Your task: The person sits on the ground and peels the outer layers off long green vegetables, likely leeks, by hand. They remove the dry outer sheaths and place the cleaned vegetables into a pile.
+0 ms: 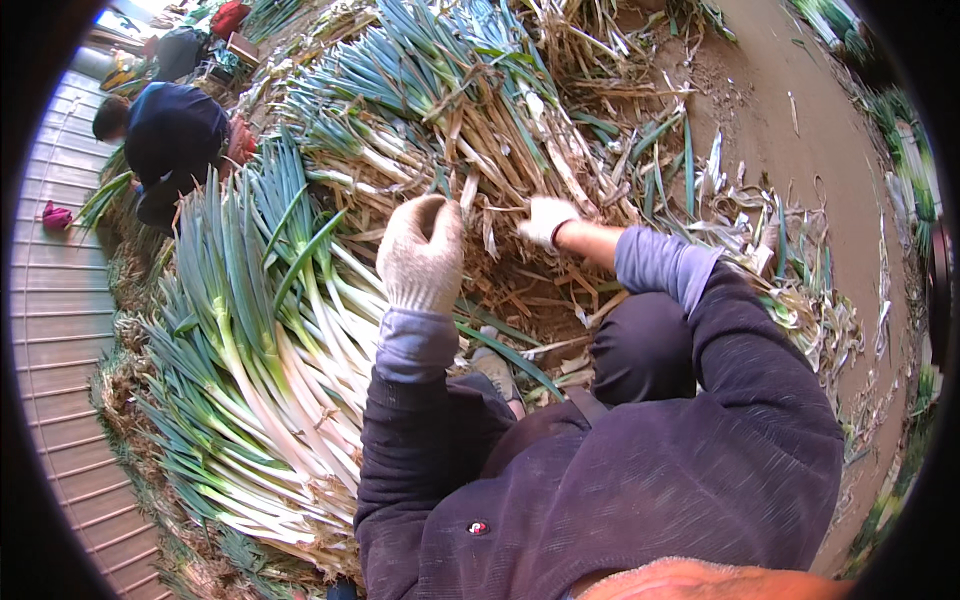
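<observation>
My left hand (421,251), in a knitted off-white glove, is raised between the cleaned leeks or large green onions and the untrimmed heap. Its fingers curl, with a dark gap beside the thumb; whether anything is at the fingertips is unclear. To the right, my right hand (547,223) wears a white glove and is blurred, close to the root ends of untrimmed stalks (487,142) with dry brown leaves. What it holds, if anything, cannot be seen. Stalks with bare white shafts (300,405) and green tops lie in a big pile at the left.
Stripped leaves (750,232) litter the soil at the right, beside a bare dirt path (810,142). My bent knee (645,345) is just below my right hand. Another person in dark clothing (172,135) bends over at the upper left, near a ribbed pale surface (67,300).
</observation>
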`<state>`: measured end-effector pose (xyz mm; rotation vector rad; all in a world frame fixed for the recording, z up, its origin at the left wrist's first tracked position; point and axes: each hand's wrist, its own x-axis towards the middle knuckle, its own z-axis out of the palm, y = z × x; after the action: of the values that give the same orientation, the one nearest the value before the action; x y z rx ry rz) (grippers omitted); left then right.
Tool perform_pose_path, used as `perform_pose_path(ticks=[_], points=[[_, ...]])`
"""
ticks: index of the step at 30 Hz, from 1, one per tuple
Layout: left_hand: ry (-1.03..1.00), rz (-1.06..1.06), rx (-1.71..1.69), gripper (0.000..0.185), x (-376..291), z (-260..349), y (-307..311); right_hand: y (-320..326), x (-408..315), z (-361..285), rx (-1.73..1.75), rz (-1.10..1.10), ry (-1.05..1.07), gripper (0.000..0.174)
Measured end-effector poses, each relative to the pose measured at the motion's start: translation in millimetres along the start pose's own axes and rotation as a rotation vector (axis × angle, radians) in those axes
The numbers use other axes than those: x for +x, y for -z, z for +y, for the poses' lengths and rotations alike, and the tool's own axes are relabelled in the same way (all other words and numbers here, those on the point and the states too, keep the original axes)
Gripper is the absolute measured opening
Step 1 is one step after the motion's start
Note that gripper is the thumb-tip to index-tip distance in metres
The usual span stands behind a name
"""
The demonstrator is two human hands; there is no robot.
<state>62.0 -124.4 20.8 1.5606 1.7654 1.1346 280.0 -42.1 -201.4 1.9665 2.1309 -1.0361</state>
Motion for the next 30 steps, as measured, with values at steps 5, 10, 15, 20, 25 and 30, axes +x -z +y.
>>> perform_pose_path(ticks=[5,10,15,20,25,30], points=[[-0.065,-0.014,-0.016,0.024,-17,7,17,-58,15,28,0.013,-0.111,-0.203,0.098],[-0.089,-0.072,0.037,0.023,-36,12,33,-73,54,48,0.674,-0.062,-0.167,0.070],[-0.148,-0.105,0.059,0.021,-48,13,39,-34,41,4,1.228,-0.308,-0.011,0.036],[-0.162,-0.057,0.096,0.022,-55,14,46,68,7,1,1.398,-0.341,0.351,0.071],[-0.185,-0.064,0.081,0.023,-54,18,42,139,5,68,0.661,-0.201,0.081,0.049],[-0.100,-0.086,0.180,0.035,-30,9,25,105,-17,111,-0.585,0.089,-0.136,0.031]])
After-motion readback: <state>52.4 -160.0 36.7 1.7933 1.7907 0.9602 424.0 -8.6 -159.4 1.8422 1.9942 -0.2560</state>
